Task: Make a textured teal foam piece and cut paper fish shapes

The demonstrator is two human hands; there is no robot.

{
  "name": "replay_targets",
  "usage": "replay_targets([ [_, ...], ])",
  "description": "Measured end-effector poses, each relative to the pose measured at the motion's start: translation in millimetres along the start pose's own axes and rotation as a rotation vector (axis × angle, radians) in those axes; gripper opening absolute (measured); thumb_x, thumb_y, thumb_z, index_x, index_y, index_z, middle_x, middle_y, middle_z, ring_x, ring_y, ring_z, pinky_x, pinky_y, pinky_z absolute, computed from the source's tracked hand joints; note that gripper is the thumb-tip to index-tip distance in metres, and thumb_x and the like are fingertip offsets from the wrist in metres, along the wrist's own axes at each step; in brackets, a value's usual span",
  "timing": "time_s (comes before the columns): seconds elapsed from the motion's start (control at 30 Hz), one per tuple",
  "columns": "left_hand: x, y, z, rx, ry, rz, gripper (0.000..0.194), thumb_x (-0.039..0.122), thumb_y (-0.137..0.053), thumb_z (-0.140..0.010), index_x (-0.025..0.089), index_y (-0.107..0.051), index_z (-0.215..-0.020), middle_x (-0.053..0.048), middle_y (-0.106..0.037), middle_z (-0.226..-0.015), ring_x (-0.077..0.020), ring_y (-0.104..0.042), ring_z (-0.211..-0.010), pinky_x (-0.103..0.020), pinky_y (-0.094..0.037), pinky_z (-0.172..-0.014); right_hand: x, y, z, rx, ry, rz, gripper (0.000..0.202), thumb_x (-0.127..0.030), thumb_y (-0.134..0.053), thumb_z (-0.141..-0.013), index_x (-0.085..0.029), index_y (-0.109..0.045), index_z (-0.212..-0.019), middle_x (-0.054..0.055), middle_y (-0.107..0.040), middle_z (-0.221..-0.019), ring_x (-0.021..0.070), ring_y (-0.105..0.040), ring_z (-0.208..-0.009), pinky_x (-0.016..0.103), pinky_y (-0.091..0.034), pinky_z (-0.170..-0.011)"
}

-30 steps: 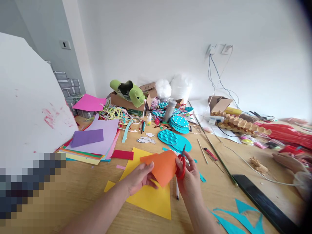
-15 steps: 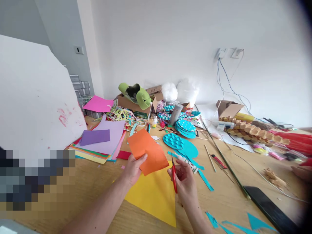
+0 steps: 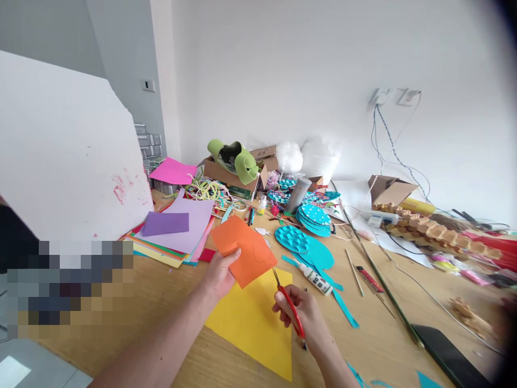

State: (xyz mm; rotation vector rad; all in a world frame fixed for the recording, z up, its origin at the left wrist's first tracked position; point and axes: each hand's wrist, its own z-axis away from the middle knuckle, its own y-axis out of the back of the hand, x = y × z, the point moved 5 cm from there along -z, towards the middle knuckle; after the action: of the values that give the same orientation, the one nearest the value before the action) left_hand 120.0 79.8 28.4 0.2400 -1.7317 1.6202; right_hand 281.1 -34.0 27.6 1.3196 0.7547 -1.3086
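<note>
Orange paper (image 3: 244, 250) is pinched at its lower left edge by my left hand (image 3: 221, 274), thumb on top. Faint drawn lines show near its right corner. My right hand (image 3: 301, 307) grips red-handled scissors (image 3: 290, 307), whose blade tips point up and left, close to that right corner of the orange paper. Whether the blades touch the paper I cannot tell. Below both hands a yellow sheet (image 3: 254, 328) lies on the table. A white glue bottle (image 3: 315, 278) rests on its side just beyond my right hand, across blue strips.
Stacked coloured sheets (image 3: 177, 229) lie at the left beside a large white board (image 3: 72, 156). Blue ovals (image 3: 319, 250), a grey can (image 3: 299, 195) and a green roll (image 3: 236, 160) stand farther back. A long green stick (image 3: 375, 264), a red cutter (image 3: 369, 278) and egg-carton pieces (image 3: 436, 223) lie right.
My right hand has turned the scissors so that their tips lean left toward the orange paper's corner. The paper has tilted slightly in my left hand. The whole view has shifted a little.
</note>
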Motion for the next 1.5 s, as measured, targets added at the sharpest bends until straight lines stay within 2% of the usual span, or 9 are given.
replay_targets([
  [0.23,-1.4,2.6,-1.7,0.014,0.017,0.008,0.042,0.017,-0.080,-0.067,0.015,-0.065,-0.107,-0.010,-0.071,-0.109,-0.0292,-0.062,-0.110,-0.044,-0.044,-0.100,-0.1,-11.4,2.0,-0.122,0.026,-0.018,0.043,-0.052,-0.077,-0.062,-0.019,-0.048,-0.063,-0.002,-0.057,-0.055,0.0126,-0.054,-0.046,0.025,-0.040,-0.045],
  [0.67,-6.9,2.6,-0.4,-0.012,0.055,0.011,0.037,0.016,-0.078,-0.070,0.015,-0.065,-0.105,-0.011,-0.071,-0.109,-0.0288,-0.062,-0.112,-0.043,-0.046,-0.100,1.7,-11.7,0.5,-0.058,0.007,-0.003,0.048,-0.057,-0.077,-0.058,-0.020,-0.046,-0.060,-0.003,-0.054,-0.050,0.0126,-0.052,-0.042,0.024,-0.038,-0.042],
  [1.13,-17.0,-0.4,4.4,-0.008,0.088,0.001,0.039,0.017,-0.080,-0.067,0.016,-0.066,-0.103,-0.009,-0.072,-0.103,-0.0285,-0.064,-0.108,-0.042,-0.048,-0.097,3.6,-15.2,3.1,-0.125,0.007,-0.017,0.046,-0.057,-0.076,-0.062,-0.018,-0.050,-0.063,-0.002,-0.058,-0.055,0.0134,-0.055,-0.044,0.025,-0.043,-0.043],
  [1.5,-16.3,-3.5,5.9,-0.035,0.083,0.001,0.033,0.016,-0.080,-0.066,0.015,-0.068,-0.097,-0.009,-0.073,-0.102,-0.0288,-0.062,-0.111,-0.042,-0.045,-0.101,5.2,-15.4,1.6,-0.131,0.002,-0.017,0.045,-0.054,-0.076,-0.062,-0.019,-0.049,-0.063,-0.002,-0.058,-0.054,0.0123,-0.054,-0.043,0.024,-0.042,-0.042],
])
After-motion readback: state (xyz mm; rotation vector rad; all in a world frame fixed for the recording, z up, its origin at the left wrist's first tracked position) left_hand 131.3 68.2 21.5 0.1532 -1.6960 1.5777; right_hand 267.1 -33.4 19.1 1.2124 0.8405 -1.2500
